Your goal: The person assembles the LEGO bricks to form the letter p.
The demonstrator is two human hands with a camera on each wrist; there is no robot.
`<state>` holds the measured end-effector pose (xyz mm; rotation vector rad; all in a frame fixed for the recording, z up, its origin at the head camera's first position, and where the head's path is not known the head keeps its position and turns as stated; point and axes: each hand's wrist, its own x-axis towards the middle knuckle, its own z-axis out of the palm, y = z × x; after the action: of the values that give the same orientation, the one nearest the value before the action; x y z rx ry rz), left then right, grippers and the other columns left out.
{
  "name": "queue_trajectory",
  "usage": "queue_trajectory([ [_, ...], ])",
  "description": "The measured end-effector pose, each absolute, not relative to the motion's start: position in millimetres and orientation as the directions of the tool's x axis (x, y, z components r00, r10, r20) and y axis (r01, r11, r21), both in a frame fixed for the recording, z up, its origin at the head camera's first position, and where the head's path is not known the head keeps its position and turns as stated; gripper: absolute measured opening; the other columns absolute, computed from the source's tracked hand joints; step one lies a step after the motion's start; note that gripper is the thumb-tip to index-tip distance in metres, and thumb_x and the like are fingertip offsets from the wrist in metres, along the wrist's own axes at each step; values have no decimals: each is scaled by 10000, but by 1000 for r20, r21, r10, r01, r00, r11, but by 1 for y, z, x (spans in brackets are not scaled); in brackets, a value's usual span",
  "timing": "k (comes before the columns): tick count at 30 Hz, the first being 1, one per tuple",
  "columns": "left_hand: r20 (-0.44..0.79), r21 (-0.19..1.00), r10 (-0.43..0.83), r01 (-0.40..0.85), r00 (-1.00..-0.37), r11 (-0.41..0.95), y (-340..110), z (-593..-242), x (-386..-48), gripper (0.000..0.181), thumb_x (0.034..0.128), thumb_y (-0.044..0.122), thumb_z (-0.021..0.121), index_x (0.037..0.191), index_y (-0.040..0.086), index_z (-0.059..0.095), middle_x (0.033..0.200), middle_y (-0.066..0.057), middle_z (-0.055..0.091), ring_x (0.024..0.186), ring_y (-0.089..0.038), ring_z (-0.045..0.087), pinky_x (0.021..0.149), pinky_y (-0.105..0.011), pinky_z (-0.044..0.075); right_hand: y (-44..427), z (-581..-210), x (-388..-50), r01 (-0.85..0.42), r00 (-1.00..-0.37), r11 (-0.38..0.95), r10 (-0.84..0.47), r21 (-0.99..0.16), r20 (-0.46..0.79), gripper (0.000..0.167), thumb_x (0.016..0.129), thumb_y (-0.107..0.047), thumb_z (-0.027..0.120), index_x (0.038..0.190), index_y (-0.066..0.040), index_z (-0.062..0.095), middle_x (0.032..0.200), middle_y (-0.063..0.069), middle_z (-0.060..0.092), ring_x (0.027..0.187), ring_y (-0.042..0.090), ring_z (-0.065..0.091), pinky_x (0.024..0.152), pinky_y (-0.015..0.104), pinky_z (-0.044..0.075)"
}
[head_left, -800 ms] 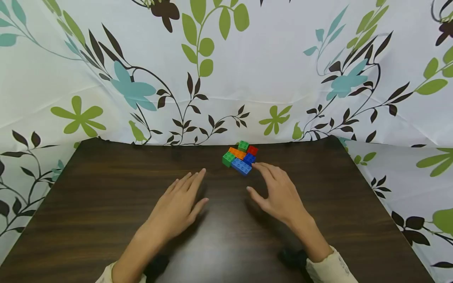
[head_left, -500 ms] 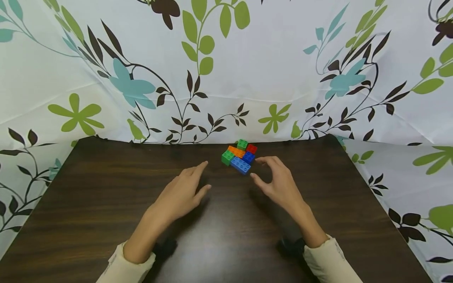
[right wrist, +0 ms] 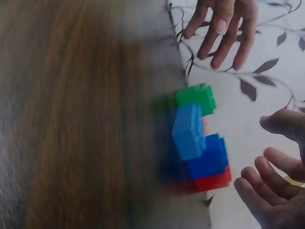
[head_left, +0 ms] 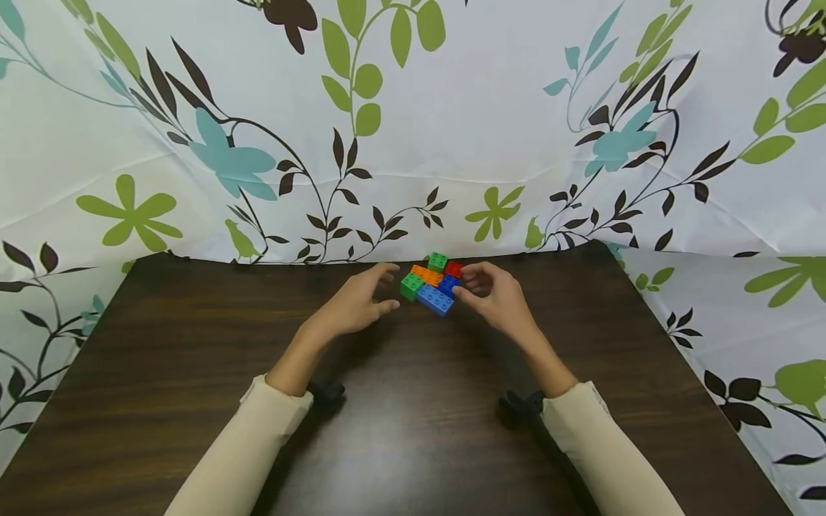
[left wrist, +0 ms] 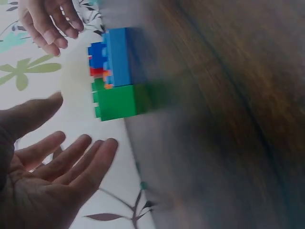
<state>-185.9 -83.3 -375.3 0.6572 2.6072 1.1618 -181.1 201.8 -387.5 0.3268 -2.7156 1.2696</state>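
Note:
Several toy bricks sit together near the table's back edge: a light blue one [head_left: 435, 299], a dark blue one [head_left: 449, 285], a red one [head_left: 454, 269], an orange one [head_left: 427, 275] and two green ones [head_left: 411, 287] [head_left: 437, 261]. Just left of the group is my left hand [head_left: 353, 301], fingers relaxed and thumb apart, holding nothing. My right hand [head_left: 503, 297] is at the group's right side, its fingers bent loosely by the red and dark blue bricks. In the right wrist view a gap shows between the right hand [right wrist: 281, 176] and the bricks [right wrist: 207, 162].
The dark wooden table [head_left: 193, 373] ends right behind the bricks, where a white cloth [head_left: 503, 129] printed with leaves and flowers hangs. Dark straps or devices [head_left: 328, 395] show under both wrists.
Both hands have moved forward to the two sides of the bricks, the left one also rightward. Their fingers are more bent than before. The bricks keep their arrangement.

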Motion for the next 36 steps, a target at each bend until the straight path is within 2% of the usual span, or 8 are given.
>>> queue_trajectory([
  [4, -26, 806, 447, 246, -894, 538, -78, -385, -202, 580, 1015, 78, 728, 1539, -5, 494, 1480, -256, 611, 1390, -430, 596, 1157, -578, 500, 204, -396, -191, -196, -981, 615, -120, -764, 155, 364, 950, -153, 838, 1236, 29, 707, 1209, 229, 751, 1045, 360, 754, 971, 511, 631],
  [8, -96, 894, 414, 105, -905, 436, -75, -393, -214, 573, 1002, 41, 727, 1531, 0, 512, 1506, -257, 577, 1385, -433, 596, 1102, -530, 555, 204, -402, -197, -108, -994, 612, -72, -783, 81, 369, 947, -210, 849, 1212, 4, 708, 1231, 212, 749, 1050, 353, 753, 965, 495, 634],
  [12, -163, 922, 394, 2, -904, 386, -72, -396, -221, 596, 982, 0, 736, 1535, 16, 514, 1529, -266, 543, 1382, -431, 598, 1030, -476, 606, 202, -406, -201, -31, -1000, 621, -22, -783, 22, 391, 939, -266, 858, 1195, -17, 700, 1218, 203, 748, 1059, 341, 747, 942, 471, 638],
  [20, -195, 912, 393, -19, -899, 409, -64, -401, -231, 580, 960, 12, 775, 1502, 47, 569, 1502, -251, 547, 1344, -404, 595, 1023, -453, 608, 194, -415, -205, 11, -1000, 624, 17, -781, 0, 425, 910, -267, 888, 1183, -14, 684, 1164, 212, 748, 1029, 339, 742, 932, 461, 639],
  [30, -155, 864, 399, 72, -904, 499, -56, -408, -237, 512, 962, 109, 813, 1441, 66, 637, 1442, -227, 621, 1272, -375, 621, 1084, -481, 553, 195, -420, -207, 23, -1000, 609, 23, -793, -11, 411, 916, -255, 883, 1190, -12, 697, 1175, 215, 756, 1042, 337, 756, 946, 462, 642],
  [36, -154, 861, 369, 59, -917, 505, -51, -411, -238, 469, 960, 131, 819, 1395, 66, 657, 1415, -212, 648, 1255, -365, 627, 1098, -480, 543, 196, -422, -208, 19, -1000, 610, 26, -792, -4, 394, 921, -246, 879, 1179, -7, 703, 1168, 215, 760, 1032, 334, 755, 939, 452, 645],
])
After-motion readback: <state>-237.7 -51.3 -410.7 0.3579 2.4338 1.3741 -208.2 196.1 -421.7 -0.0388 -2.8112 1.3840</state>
